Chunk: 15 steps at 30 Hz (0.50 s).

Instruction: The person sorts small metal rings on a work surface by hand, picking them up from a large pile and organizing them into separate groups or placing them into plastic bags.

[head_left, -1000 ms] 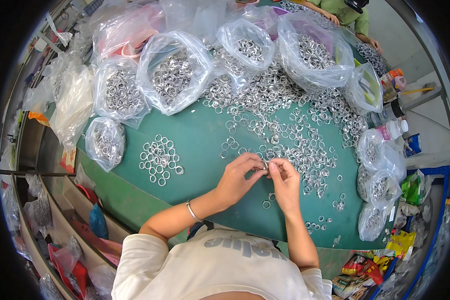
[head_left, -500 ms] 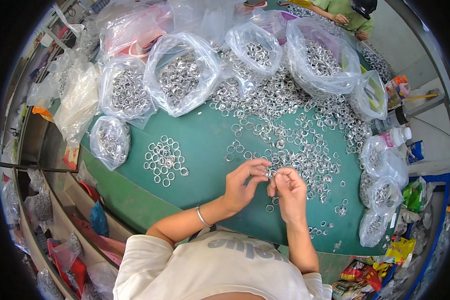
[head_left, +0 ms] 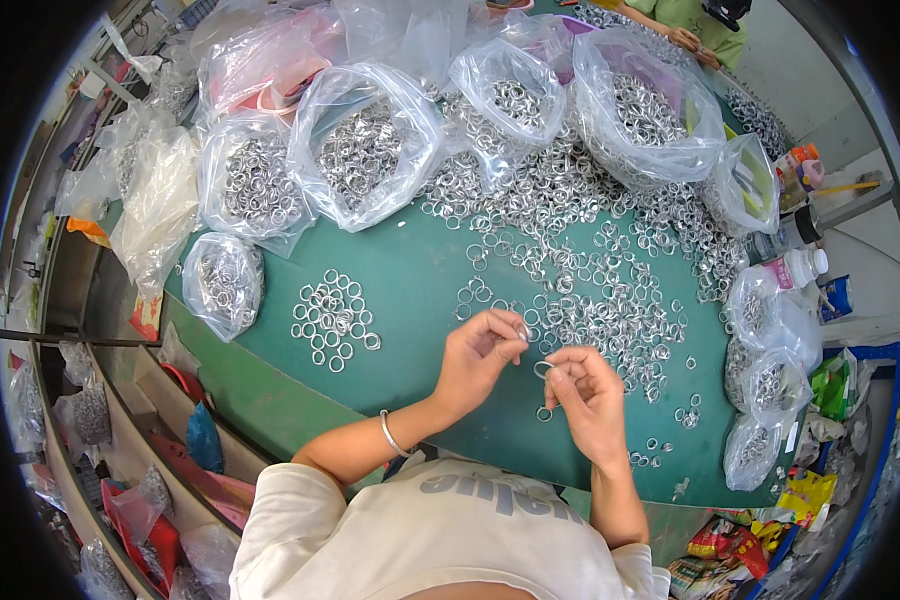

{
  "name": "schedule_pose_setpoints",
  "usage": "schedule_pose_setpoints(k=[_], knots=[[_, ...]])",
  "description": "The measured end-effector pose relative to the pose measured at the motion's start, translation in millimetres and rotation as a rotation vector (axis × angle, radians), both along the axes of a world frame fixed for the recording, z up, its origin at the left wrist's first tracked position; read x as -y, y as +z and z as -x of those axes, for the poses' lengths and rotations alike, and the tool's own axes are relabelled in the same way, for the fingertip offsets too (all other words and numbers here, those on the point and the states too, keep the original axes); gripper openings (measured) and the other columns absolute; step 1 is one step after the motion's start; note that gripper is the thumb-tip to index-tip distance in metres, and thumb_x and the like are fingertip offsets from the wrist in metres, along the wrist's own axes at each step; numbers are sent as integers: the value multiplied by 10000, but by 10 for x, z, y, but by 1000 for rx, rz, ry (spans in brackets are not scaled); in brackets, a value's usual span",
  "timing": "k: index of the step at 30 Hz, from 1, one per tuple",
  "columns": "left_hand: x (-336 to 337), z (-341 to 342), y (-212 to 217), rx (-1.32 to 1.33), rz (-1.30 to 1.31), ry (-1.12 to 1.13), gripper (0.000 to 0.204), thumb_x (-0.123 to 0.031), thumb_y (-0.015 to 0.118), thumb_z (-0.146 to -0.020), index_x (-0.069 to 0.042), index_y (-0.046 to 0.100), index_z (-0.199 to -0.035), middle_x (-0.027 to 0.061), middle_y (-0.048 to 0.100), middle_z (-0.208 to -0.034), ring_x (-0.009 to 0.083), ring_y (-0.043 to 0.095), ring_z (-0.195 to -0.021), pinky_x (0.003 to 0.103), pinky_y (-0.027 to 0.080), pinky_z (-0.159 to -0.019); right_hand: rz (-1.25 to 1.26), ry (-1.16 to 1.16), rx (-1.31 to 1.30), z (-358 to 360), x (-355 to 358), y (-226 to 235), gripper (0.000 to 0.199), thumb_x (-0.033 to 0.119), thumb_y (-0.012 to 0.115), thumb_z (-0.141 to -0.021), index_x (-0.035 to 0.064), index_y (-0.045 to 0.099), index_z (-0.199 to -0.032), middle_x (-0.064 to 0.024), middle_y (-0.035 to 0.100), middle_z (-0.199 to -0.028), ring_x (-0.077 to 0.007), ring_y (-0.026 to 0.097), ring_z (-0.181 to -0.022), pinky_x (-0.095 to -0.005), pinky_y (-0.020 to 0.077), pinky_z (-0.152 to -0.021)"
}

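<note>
Over the green table (head_left: 425, 270), my left hand (head_left: 478, 362) pinches a small silver metal piece (head_left: 524, 333) between thumb and fingertips; its exact shape is mostly hidden. A little to the right, my right hand (head_left: 585, 400) grips a silver metal ring (head_left: 543, 369) by its edge, the loop sticking out toward the left. The two hands are apart. Just below that ring, a loose ring (head_left: 544, 413) lies on the table. Beyond my hands spreads a large heap of similar rings (head_left: 610, 320). A smaller ring pile (head_left: 335, 320) lies to my left.
Clear plastic bags of rings (head_left: 362, 150) line the far side, with a small bag (head_left: 225, 285) at left and several bags (head_left: 755, 450) along the right edge. A plastic bottle (head_left: 795, 270) stands at right. Another person (head_left: 705, 40) works at the far right.
My hands were together at one metal piece and have drawn apart. The left holds a small silver piece; a ring now shows clearly in the right.
</note>
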<state>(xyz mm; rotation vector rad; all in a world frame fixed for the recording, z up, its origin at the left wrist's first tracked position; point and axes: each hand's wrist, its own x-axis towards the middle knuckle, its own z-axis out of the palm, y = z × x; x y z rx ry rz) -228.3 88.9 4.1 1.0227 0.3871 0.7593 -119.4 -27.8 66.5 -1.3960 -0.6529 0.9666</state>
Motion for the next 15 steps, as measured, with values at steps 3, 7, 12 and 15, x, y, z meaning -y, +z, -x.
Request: schedule_pose_setpoints(k=[3, 7, 12, 15], knots=[[-91, -26, -78, -132, 72, 37, 75, 30, 642, -845, 12, 578, -880, 103, 571, -998, 114, 570, -778, 247, 494, -657, 75, 112, 287, -4, 46, -32, 85, 33, 582, -895, -4, 608, -967, -66, 624, -732, -106, 577, -620, -247, 459, -560], [-288, -73, -137, -371, -507, 105, 132, 5, 666, -821, 35, 575, -913, 116, 593, -1002, 157, 601, -743, 262, 510, -649, 217, -47, 827, -294, 43, -312, 110, 29, 617, -842, -4, 635, -945, -138, 641, -913, -306, 602, -769, -367, 484, -690], [-421, -96, -130, -600, -966, 87, 400, 37, 652, -789, -47, 535, -1162, 153, 484, -1258, 307, 542, -1051, 338, 481, -832, 359, -43, 1038, -461, 67, -407, 263, 101, 689, -785, 9, 627, -1023, -146, 570, -1108, -327, 521, -1040, -414, 418, -868], [-541, -380, -99, -665, -1238, 17, 475, -41, 675, -785, -68, 509, -1230, 149, 427, -1332, 329, 453, -1172, 406, 418, -903, 152, -131, 1299, -552, -347, -393, 322, 109, 704, -773, 8, 613, -1066, -153, 565, -1070, -334, 528, -1000, -407, 429, -852]])
